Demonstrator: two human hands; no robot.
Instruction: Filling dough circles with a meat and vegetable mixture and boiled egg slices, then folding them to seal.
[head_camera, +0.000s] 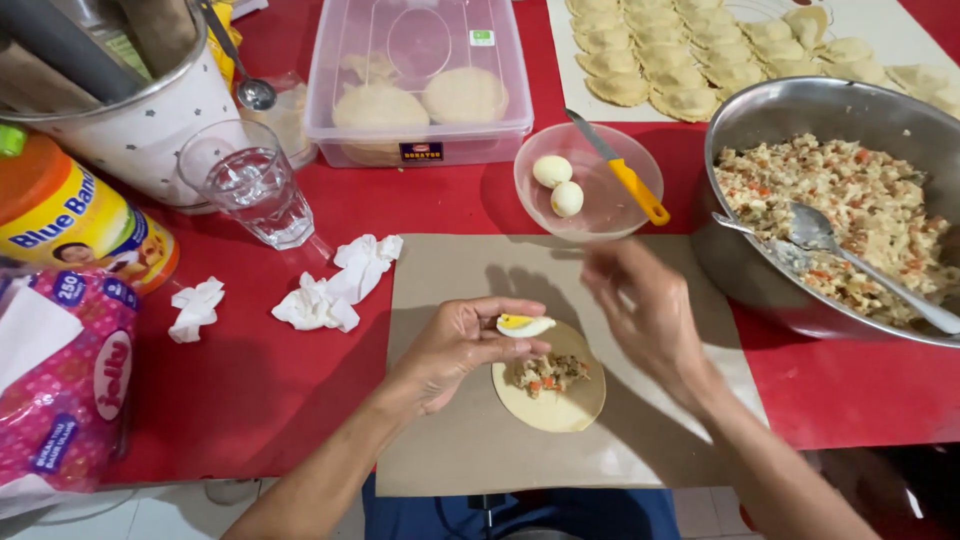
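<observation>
Surface: red table (300, 380) with a brown paper sheet (450, 450) laid over its near middle
Left fingers: tips (520, 343) pinched together on an egg wedge (526, 324), white with a yellow edge
Left hand: left hand (455, 350) comes in from the left, palm turned toward the dough
Wedge axis: long side runs left to right, level, held just above the far edge of the dough round
Dough round: pale dough round (560, 405) flat on the paper, directly under and just nearer than the wedge
Filling: small mound of filling (550, 372) on the far half of the round, just below the pinched wedge
Right fingers: loosely apart and blurred, holding nothing that can be seen
Right hand: right hand (650, 315) hangs above the paper to the right of the round, clear of it
Nearer hand: left, already over the round; the right is just beside it
Beyond the paper: clear bowl (640, 165) with two peeled eggs (558, 185) and a yellow-handled knife (625, 170) resting across it
Right side: steel bowl (760, 115) of mixed filling with a spoon (850, 260) in it
Far edge: rows of folded pastries (680, 50) on a white sheet
Left side: crumpled tissues (335, 285) and a glass (250, 195) of water
</observation>
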